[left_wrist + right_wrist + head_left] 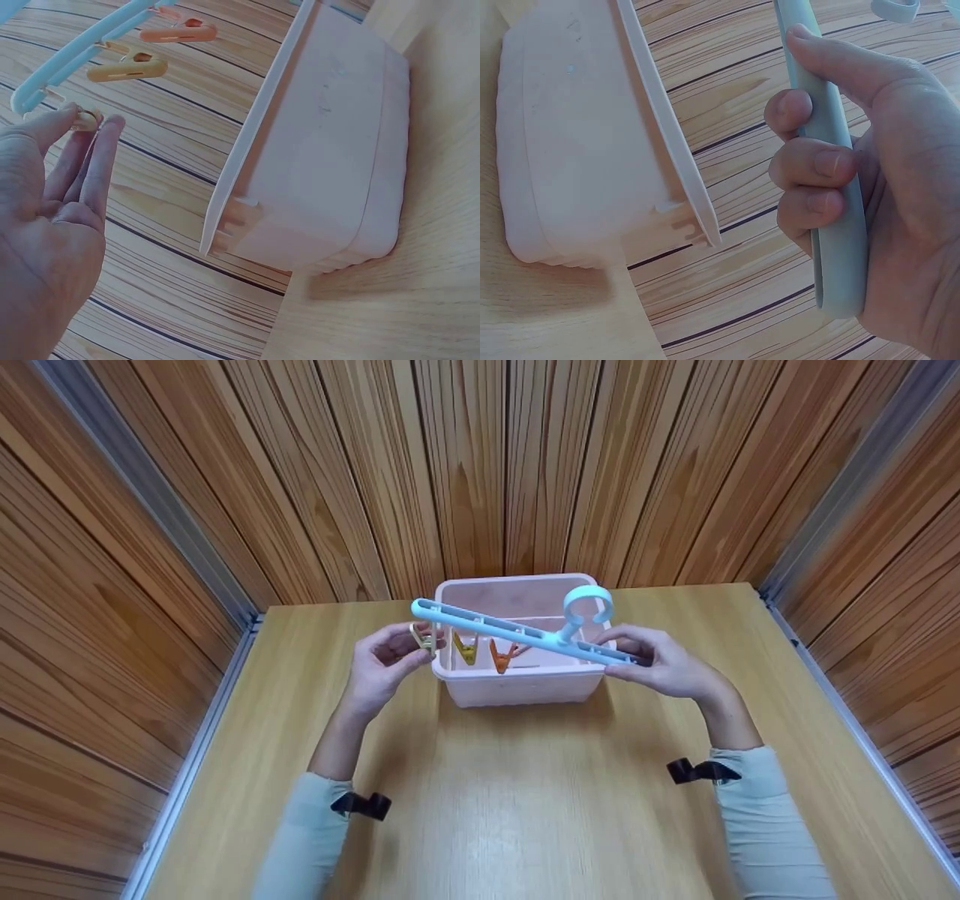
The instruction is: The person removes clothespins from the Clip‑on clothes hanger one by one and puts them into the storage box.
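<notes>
A wooden surface [525,780] is seen with wood-panel walls [465,465] all around it. A pale pink tub [525,686] is set on the surface near the back wall. A light blue hanger bar [517,634] is held in the air above the tub, tilted, with its round hook [589,607] pointing up. The bar's right end is gripped by the right hand [664,664], with the fingers [814,161] curled round it and the thumb laid along it. Under the bar, a yellow peg [466,647] and an orange peg [501,656] are hung over the tub. A third small yellowish peg [421,637], at the bar's left end, is pinched by the fingertips [101,131] of the left hand [386,660].
</notes>
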The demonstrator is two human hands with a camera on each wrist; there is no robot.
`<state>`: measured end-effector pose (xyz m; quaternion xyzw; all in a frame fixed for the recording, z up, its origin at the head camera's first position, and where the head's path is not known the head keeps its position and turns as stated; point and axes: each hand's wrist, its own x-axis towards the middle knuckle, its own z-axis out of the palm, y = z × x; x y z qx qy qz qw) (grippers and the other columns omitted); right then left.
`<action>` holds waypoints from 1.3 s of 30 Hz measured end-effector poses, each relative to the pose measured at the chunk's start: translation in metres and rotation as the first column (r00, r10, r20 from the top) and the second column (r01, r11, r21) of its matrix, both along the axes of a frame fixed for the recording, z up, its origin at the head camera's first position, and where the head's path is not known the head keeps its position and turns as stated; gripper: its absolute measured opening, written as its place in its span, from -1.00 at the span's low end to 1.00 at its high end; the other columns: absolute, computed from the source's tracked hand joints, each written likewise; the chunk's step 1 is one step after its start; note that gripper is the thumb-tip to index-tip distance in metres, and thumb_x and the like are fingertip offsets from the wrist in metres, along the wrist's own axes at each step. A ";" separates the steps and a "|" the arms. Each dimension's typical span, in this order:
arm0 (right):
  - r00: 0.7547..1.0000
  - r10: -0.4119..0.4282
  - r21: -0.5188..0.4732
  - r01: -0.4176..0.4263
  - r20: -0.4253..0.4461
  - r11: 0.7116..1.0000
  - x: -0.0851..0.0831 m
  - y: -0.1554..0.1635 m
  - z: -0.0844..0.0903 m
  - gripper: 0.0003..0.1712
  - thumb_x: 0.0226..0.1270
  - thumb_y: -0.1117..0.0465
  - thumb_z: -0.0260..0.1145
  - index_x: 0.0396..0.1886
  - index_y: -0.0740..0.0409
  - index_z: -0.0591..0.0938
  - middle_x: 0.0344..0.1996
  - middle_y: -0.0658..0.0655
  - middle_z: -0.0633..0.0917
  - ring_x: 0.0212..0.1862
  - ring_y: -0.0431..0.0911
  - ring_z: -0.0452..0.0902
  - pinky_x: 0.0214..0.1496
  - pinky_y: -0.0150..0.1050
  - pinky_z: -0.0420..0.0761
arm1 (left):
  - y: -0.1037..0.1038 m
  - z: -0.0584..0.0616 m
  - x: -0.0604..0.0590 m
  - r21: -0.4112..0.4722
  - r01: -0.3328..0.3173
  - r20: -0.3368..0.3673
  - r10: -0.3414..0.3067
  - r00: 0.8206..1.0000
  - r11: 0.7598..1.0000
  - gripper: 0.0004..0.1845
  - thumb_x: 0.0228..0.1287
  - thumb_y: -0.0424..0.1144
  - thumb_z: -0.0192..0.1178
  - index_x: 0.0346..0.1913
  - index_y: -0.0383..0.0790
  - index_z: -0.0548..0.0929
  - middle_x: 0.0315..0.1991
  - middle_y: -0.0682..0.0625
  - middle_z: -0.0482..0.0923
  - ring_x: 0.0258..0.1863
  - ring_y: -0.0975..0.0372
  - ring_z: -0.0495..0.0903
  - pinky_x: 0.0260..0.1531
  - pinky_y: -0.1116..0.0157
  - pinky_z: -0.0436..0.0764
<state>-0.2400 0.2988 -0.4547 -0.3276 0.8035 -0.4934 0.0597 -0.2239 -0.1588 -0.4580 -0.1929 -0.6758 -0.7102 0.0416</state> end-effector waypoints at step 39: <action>0.996 0.017 0.054 -0.022 0.084 0.998 0.001 0.005 -0.006 -0.60 0.62 0.37 0.37 0.37 0.22 0.64 -0.31 -0.10 0.65 -0.31 -0.20 0.48 -0.23 -0.35 0.50 | -0.017 0.007 -0.001 -0.041 0.352 0.117 -0.346 0.931 0.935 -0.47 0.60 -0.45 0.29 0.45 -0.74 0.48 0.05 0.05 0.84 0.01 0.27 0.89 0.09 0.25 0.88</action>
